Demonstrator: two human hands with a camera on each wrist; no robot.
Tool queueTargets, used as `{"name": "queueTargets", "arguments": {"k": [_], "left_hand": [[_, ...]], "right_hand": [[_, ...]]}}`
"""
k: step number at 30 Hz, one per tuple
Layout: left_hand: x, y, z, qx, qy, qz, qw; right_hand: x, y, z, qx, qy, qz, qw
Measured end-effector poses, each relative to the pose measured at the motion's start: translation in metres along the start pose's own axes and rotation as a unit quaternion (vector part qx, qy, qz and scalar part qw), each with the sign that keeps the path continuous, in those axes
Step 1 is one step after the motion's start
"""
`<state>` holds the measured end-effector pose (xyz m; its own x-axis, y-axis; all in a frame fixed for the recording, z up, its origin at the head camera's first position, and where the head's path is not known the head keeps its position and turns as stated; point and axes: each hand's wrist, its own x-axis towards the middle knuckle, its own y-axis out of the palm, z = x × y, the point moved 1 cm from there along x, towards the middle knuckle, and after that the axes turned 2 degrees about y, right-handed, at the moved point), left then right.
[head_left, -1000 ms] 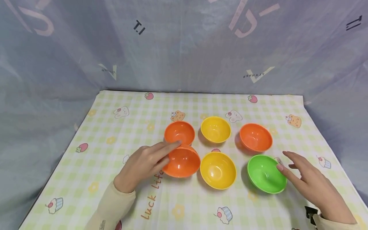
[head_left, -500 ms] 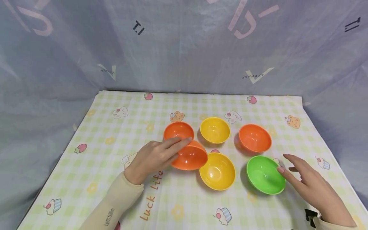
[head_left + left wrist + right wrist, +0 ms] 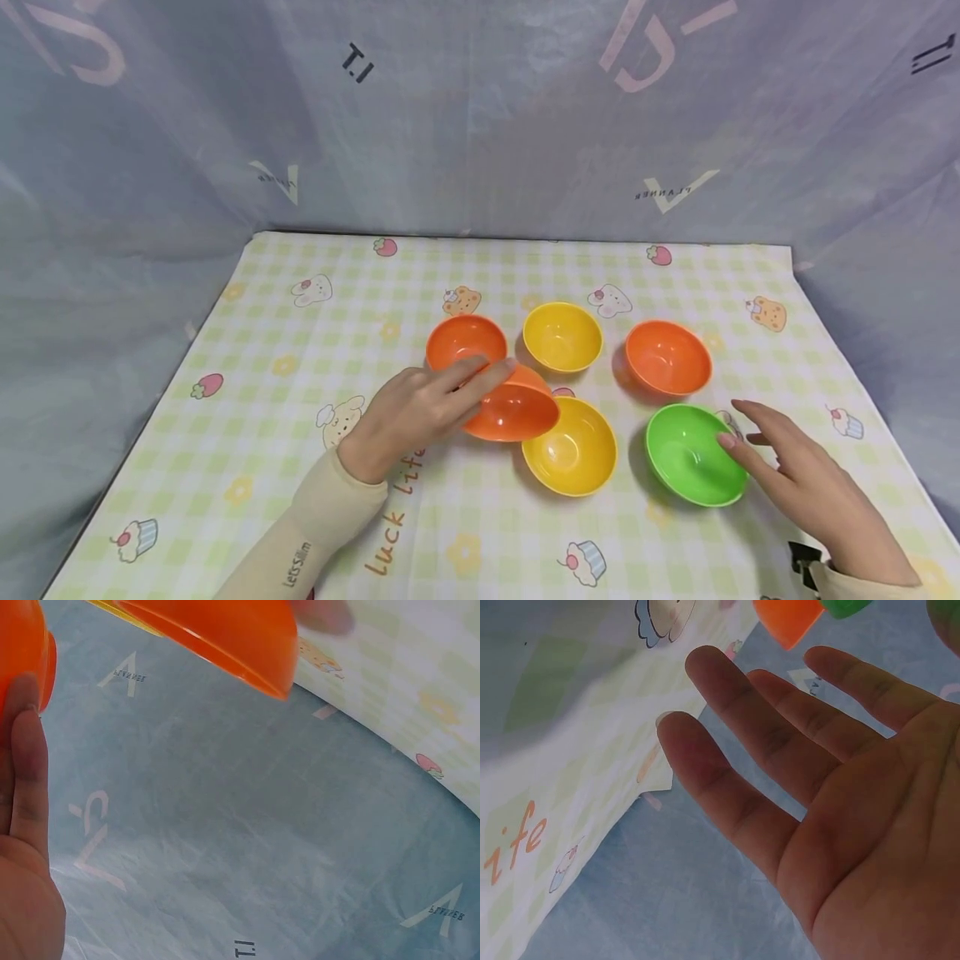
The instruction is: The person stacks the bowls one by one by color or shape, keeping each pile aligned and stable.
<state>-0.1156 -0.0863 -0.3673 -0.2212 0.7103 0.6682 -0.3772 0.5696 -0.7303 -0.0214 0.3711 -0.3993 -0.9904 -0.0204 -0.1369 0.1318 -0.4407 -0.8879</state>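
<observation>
My left hand (image 3: pixel 420 412) grips an orange bowl (image 3: pixel 517 417) by its wall, fingers over the far side. The bowl is tilted, its inside facing me, and its right edge overlaps the front yellow bowl (image 3: pixel 573 458). Just behind it sits another orange bowl (image 3: pixel 467 337), partly hidden by my fingers. Two orange bowl surfaces show in the left wrist view, one against the fingers. My right hand (image 3: pixel 810 483) hovers with fingers extended at the right rim of the green bowl (image 3: pixel 693 458), thumb tip overlapping it. The right wrist view shows that palm holding nothing.
In the back row stand a yellow bowl (image 3: pixel 562 337) and, to its right, an orange bowl (image 3: pixel 667 358). A green checked tablecloth (image 3: pixel 465 517) with cartoon prints covers the table. A grey-blue curtain (image 3: pixel 465 125) hangs behind and at both sides.
My left hand has moved the orange bowl to the right, from beside the front yellow bowl to overlapping its rim, tilting it further. My right hand has hardly moved.
</observation>
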Motion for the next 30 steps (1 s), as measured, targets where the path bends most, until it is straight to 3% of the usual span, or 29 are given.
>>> {"name": "queueTargets", "arguments": {"k": [5,14,25,30], "left_hand": [[0.006,0.003,-0.005,0.016,0.015,-0.019,0.9996],[0.016,0.014,-0.017,0.072,0.083,-0.054,0.9925],[0.032,0.024,-0.027,0.073,0.107,-0.06,0.9898],[0.036,0.028,-0.03,0.081,0.114,-0.046,0.9891]], "right_hand": [[0.001,-0.001,0.001,-0.002,0.003,0.004,1.0],[0.0,0.0,0.002,-0.001,0.001,0.008,1.0],[-0.004,0.0,0.004,-0.003,0.007,0.004,1.0],[-0.006,0.0,0.002,-0.003,0.007,0.008,0.9999]]}}
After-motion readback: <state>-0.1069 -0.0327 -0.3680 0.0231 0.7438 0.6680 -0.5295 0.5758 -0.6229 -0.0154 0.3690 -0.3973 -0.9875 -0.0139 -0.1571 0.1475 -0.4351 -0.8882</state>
